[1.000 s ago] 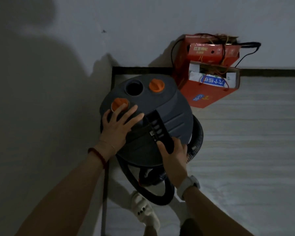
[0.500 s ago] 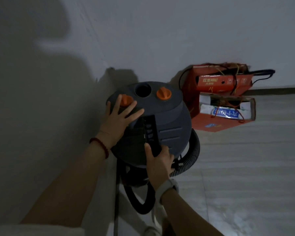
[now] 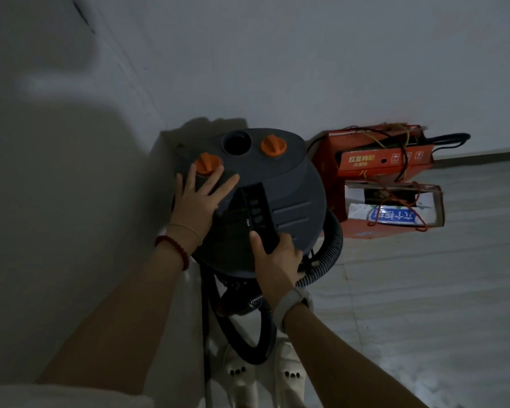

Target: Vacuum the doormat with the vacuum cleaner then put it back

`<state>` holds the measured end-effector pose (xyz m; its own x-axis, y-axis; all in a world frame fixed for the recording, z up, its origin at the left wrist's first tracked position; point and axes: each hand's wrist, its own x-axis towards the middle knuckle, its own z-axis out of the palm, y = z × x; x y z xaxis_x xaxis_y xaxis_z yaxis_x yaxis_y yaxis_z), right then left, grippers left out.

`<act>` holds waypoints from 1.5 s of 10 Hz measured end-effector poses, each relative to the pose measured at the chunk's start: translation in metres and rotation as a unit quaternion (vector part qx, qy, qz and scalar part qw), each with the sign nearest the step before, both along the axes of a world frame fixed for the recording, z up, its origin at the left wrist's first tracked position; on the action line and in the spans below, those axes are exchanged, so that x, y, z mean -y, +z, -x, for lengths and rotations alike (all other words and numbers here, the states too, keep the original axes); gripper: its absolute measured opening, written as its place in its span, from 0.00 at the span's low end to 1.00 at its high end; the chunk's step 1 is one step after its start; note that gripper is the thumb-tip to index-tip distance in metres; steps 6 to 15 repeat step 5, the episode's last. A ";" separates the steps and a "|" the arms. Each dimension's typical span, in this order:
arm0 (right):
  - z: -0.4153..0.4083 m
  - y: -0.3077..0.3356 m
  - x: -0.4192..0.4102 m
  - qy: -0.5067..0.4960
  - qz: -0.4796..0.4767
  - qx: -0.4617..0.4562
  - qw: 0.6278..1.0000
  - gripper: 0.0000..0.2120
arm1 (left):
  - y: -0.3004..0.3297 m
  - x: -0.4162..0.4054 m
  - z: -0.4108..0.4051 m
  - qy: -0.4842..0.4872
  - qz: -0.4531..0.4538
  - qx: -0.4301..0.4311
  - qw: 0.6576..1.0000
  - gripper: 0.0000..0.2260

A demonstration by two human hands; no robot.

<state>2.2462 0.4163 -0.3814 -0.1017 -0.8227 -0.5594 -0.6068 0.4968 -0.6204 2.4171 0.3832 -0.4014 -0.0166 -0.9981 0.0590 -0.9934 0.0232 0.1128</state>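
The vacuum cleaner (image 3: 289, 195) is a dark grey drum with two orange knobs and a round socket on top. It stands in the room's corner, close to both walls. My left hand (image 3: 198, 201) lies flat on its top with the fingers spread, the fingertips beside the left orange knob (image 3: 208, 164). My right hand (image 3: 274, 257) holds the near end of the black carry handle (image 3: 258, 216), thumb on its left side. The ribbed black hose (image 3: 327, 257) curls around the drum's right side and loops under it. No doormat is in view.
Two red cardboard boxes (image 3: 386, 184) with cords and a black cable stand against the far wall, right of the vacuum. The left wall (image 3: 71, 201) is very close. Pale tiled floor (image 3: 424, 304) spreads to the right. My feet in light slippers (image 3: 239, 375) are below the hose.
The vacuum has shifted further into the corner, away from the boxes, and the view has tilted up. Both hands have kept their places on the drum's top and the handle.
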 end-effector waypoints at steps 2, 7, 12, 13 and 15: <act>0.005 -0.001 -0.016 0.027 0.029 -0.018 0.999 0.23 | 0.000 -0.009 0.002 0.018 -0.037 -0.059 0.997 0.34; 0.062 0.019 -0.010 0.047 0.052 0.108 0.992 0.12 | 0.016 -0.011 0.011 0.064 -0.147 -0.084 0.983 0.33; 0.062 0.019 -0.010 0.047 0.052 0.108 0.992 0.12 | 0.016 -0.011 0.011 0.064 -0.147 -0.084 0.983 0.33; 0.062 0.019 -0.010 0.047 0.052 0.108 0.992 0.12 | 0.016 -0.011 0.011 0.064 -0.147 -0.084 0.983 0.33; 0.062 0.019 -0.010 0.047 0.052 0.108 0.992 0.12 | 0.016 -0.011 0.011 0.064 -0.147 -0.084 0.983 0.33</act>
